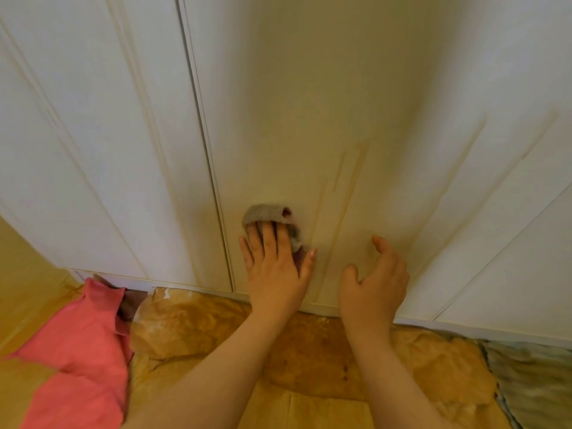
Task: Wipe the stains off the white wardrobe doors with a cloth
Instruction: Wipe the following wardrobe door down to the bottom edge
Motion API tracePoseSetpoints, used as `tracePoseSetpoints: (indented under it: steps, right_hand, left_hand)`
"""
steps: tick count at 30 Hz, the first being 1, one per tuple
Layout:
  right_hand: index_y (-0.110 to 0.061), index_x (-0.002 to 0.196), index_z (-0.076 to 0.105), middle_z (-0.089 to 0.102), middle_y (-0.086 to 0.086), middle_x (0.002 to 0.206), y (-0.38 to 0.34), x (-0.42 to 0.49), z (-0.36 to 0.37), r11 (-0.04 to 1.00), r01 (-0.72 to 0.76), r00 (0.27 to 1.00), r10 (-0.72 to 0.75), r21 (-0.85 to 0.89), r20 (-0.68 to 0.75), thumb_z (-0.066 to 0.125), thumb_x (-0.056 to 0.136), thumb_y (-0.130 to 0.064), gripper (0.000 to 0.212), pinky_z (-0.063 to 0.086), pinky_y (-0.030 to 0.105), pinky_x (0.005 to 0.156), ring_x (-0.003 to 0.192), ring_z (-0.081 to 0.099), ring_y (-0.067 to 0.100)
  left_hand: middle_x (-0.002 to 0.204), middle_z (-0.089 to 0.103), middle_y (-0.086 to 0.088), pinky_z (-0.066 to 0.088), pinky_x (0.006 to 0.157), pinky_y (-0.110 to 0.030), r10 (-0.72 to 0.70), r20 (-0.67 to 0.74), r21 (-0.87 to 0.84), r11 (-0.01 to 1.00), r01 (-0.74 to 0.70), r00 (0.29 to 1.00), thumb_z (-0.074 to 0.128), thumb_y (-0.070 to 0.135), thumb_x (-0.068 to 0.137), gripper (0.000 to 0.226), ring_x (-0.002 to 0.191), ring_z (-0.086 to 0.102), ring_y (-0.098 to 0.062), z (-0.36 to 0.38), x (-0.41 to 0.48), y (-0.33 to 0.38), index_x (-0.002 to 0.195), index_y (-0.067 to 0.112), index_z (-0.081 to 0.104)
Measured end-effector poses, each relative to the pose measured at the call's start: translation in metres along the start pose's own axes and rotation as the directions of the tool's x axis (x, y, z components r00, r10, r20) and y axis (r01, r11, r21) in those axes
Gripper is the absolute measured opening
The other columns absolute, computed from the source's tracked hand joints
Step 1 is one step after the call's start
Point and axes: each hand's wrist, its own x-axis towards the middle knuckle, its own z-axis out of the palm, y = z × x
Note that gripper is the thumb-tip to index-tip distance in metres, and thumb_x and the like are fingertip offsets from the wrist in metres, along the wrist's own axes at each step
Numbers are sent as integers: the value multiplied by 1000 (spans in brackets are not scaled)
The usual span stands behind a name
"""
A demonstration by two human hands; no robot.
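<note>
While the left hand [274,267] presses the cloth [266,216] flat-fingered against the door [278,119], it would do best, I judge, to push firmly along the streaks [352,187] just right of the cloth, following their slant. Farther right of the cloth, the right hand [376,283] hovers loosely curled and empty. I count one cloth, two hands, several streaks and at least two doors.

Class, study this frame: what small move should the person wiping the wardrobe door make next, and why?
Probably slide the left hand, which presses the grey cloth flat on the door, rightwards over the yellowish streaks. They run down the panel just right of the cloth, while the right hand is open nearby, holding nothing.
</note>
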Motion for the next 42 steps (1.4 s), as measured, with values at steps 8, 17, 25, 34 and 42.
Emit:
tracePoseSetpoints:
  steps: [8, 17, 25, 34, 42]
  right_hand:
    - [-8, 131, 45, 47, 10, 131, 6, -6, 3, 999, -41, 999, 42, -24, 34, 55, 78, -1, 54, 27, 33, 96, 119, 38, 27]
    - [-8, 131, 45, 48, 10, 128, 6, 2, 0, 999, -32, 999, 32, 5, -8, 55, 77, -1, 55, 29, 33, 96, 117, 40, 27]
    - [-11, 132, 44, 46, 9, 130, 21, 0, 5, 996, -93, 995, 93, -16, 23, 54, 79, -1, 55, 28, 32, 96, 119, 39, 26]
    - [-13, 134, 41, 44, 8, 134, 24, -8, 2, 989, -144, 986, 147, -45, 78, 53, 82, -3, 54, 26, 30, 100, 123, 36, 24]
    - [-13, 135, 39, 43, 8, 135, 21, -8, -5, 987, -156, 983, 160, -47, 86, 52, 83, -4, 55, 27, 32, 100, 123, 35, 24]
  left_hand:
    - [154, -23, -15, 2, 117, -37, -379, 598, -143, 816, 560, 706, 58, 53, 86, 106, 144, -13, -29, 18, -38, 0, 149, 9, -15]
    - [121, 60, -3, 51, 71, -31, -412, 824, -566, -589, 577, 388, 62, 74, 68, 88, 95, 60, -19, -20, 31, 33, 134, 20, 46]
    - [142, 44, -14, 22, 112, -57, -247, 915, -361, -855, 373, 320, 46, 77, 77, 90, 130, 40, -37, -6, 27, 4, 144, 18, 39]
    - [122, 56, -15, 47, 74, -48, -253, 932, -348, -825, 446, 258, 31, 77, 84, 80, 104, 54, -37, 9, -24, -18, 134, 17, 49]
    - [119, 56, -15, 40, 95, -55, -265, 922, -368, -826, 428, 282, 43, 72, 84, 74, 109, 53, -34, -33, 26, 11, 126, 11, 53]
